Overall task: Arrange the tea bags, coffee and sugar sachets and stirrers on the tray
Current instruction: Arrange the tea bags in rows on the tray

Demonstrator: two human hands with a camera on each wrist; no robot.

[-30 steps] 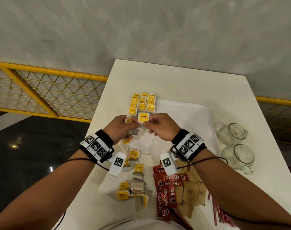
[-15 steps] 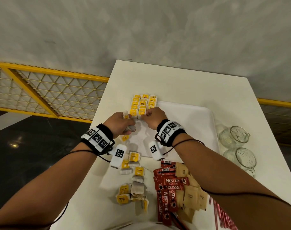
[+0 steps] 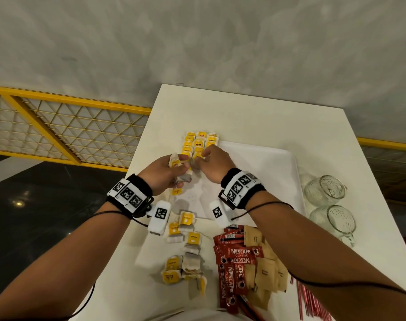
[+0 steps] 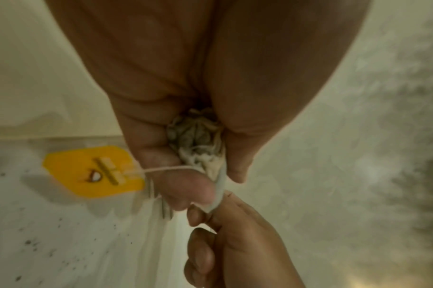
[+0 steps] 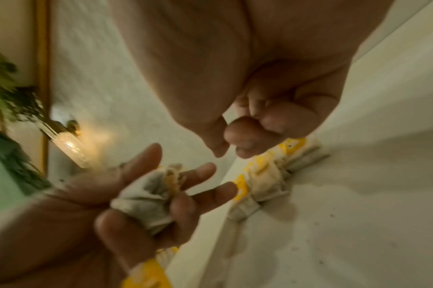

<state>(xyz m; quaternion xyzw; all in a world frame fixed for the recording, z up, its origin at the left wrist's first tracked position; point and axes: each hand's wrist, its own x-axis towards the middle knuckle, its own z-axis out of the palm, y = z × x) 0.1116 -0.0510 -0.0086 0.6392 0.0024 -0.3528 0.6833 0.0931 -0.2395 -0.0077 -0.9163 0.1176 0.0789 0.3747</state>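
Rows of yellow-tagged tea bags [image 3: 198,143] lie at the far left corner of the white tray [image 3: 266,172]. My left hand [image 3: 171,167] grips a bunch of tea bags [image 4: 198,140], and one yellow tag [image 4: 94,171] dangles from it on a string. My right hand [image 3: 211,163] hovers at the near end of the rows with its fingers curled. In the right wrist view its thumb and forefinger [image 5: 229,148] hold nothing, just above the tea bag rows [image 5: 267,175].
Loose tea bags [image 3: 185,251] lie on the white table [image 3: 243,112] near me. To their right sit red coffee sachets [image 3: 234,262], brown sugar sachets [image 3: 266,269] and red stirrers [image 3: 310,302]. Two glass mugs [image 3: 324,191] lie right of the tray. The table's left edge drops beside a yellow railing [image 3: 70,126].
Both hands moved away from me to the tray's far left corner. The right hand carried a yellow-tagged tea bag to the rows and no longer pinches it.
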